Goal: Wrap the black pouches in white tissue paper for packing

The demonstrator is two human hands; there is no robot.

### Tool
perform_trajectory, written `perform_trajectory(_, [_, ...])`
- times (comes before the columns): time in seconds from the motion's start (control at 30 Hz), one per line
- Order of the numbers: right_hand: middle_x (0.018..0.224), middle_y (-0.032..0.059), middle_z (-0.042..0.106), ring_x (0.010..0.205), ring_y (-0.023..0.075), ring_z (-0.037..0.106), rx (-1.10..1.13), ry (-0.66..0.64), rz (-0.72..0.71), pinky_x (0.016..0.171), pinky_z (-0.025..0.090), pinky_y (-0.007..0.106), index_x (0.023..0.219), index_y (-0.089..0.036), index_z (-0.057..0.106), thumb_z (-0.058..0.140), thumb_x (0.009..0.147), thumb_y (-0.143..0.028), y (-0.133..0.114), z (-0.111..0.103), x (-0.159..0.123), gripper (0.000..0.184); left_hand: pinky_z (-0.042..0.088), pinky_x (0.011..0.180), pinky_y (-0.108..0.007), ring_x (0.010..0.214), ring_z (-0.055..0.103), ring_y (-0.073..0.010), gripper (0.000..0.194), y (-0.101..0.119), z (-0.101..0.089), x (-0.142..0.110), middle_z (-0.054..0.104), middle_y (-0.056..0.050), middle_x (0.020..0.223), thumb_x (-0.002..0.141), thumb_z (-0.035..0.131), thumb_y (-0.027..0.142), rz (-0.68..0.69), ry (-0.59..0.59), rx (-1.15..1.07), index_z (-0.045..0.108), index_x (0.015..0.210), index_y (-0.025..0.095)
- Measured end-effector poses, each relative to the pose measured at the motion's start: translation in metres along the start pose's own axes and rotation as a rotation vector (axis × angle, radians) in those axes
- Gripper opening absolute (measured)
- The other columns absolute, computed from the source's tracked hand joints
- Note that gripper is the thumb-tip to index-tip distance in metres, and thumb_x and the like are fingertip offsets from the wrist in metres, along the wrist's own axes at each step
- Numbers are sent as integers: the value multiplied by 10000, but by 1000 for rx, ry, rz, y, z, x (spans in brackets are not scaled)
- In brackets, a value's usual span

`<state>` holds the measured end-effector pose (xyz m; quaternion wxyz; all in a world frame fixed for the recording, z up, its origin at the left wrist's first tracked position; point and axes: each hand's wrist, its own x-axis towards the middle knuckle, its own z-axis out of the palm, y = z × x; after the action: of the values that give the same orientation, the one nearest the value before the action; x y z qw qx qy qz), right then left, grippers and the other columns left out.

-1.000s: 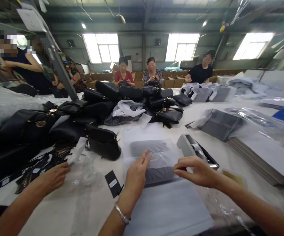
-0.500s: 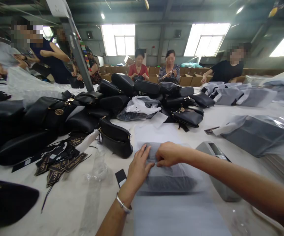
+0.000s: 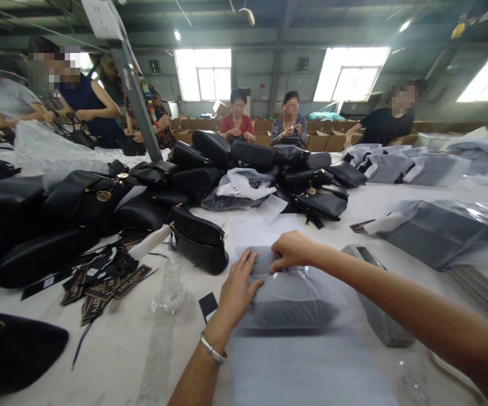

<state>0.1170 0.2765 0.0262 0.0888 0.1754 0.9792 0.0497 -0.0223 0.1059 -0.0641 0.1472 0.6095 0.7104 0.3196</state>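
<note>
A dark handbag in a translucent plastic bag (image 3: 290,313) lies in front of me on a stack of flat plastic bags (image 3: 303,369). My left hand (image 3: 239,287), with a silver bangle at the wrist, rests open on the left side of the wrapped bag, fingers stretched out. Over its upper part, my right hand (image 3: 297,251) is closed, thumb and fingers curled together; what they pinch is hidden. Right of the package stands a grey tape dispenser (image 3: 379,304), partly behind my right forearm. A black handbag (image 3: 197,239) stands just beyond my left hand.
Black handbags (image 3: 142,211) are heaped across the table's far and left side. Hang tags (image 3: 104,287) lie in a pile at left. Wrapped bags (image 3: 438,231) sit at right. A metal post (image 3: 136,96) rises at the back. Several people work beyond the table.
My right hand has lifted slightly off the wrapped bag and moved a little away from my left hand. My left hand stays in place on the package.
</note>
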Motion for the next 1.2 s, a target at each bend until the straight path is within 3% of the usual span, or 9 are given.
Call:
perform_trajectory(0.17, [900,86,732,791,204,672,74,253,274,652,429,268,923,-174,698,415,1001,-399,10,19,-51,370,352,1149,-455,1418,359,-237,615,-3,3,-2,358,-98,1559,888,562,211,35,38,-21,362,1470,225])
perform_trajectory(0.27, [1056,78,719,934,206,666,253,461,189,841,495,327,1101,-200,666,429,1003,-353,-19,43,-96,299,369,1140,-436,1408,377,-237,577,-1,5,-2,366,-118,1552,902,516,184,47,42,27,379,1463,193])
perform_trajectory(0.4, [1438,102,508,1336,288,443,282,500,-7,1135,336,494,1402,-231,496,613,900,-323,-67,81,-140,524,380,1131,-442,1414,371,-228,561,15,5,-2,372,-127,1547,896,350,25,75,120,217,441,1426,185])
perform_trajectory(0.5, [1560,103,326,1443,333,249,245,467,28,1159,278,562,1471,-235,403,704,804,-237,-86,106,-148,731,303,1172,-491,1438,327,-217,603,38,6,-5,409,-103,1530,876,294,-32,168,171,396,445,1420,181])
perform_trajectory(0.63, [1562,132,310,1454,344,206,238,486,98,1145,308,571,1451,-176,426,674,755,-102,-90,126,-139,743,263,1189,-512,1454,291,-233,488,55,16,-7,390,-79,1542,969,417,233,416,-17,480,391,1454,188])
perform_trajectory(0.73, [1545,129,346,1445,323,241,218,536,91,1136,338,544,1428,-168,459,559,795,-38,-89,132,-131,653,270,1174,-552,1465,253,-271,556,50,20,-3,328,-104,1566,969,446,391,413,-125,509,360,1470,166])
perform_trajectory(0.9, [1510,110,416,1416,294,323,263,528,72,1140,334,513,1431,-198,460,479,783,-13,-79,113,-122,675,294,1175,-486,1456,281,-230,560,42,0,16,330,-104,1568,987,377,452,301,-210,324,333,1486,201])
perform_trajectory(1.1, [1546,94,356,1437,314,257,397,425,98,1172,212,533,1465,-234,395,612,691,-137,-23,42,-104,810,278,1192,-416,1448,304,-189,498,37,-34,7,365,-70,1559,1011,295,401,49,216,18,356,1475,231])
perform_trajectory(1.2, [1509,119,408,1410,348,293,364,438,112,1150,208,572,1473,-224,375,680,751,-262,13,21,-87,785,330,1163,-440,1445,308,-217,514,20,-30,-7,354,-54,1565,1015,278,374,-71,274,31,262,1515,258])
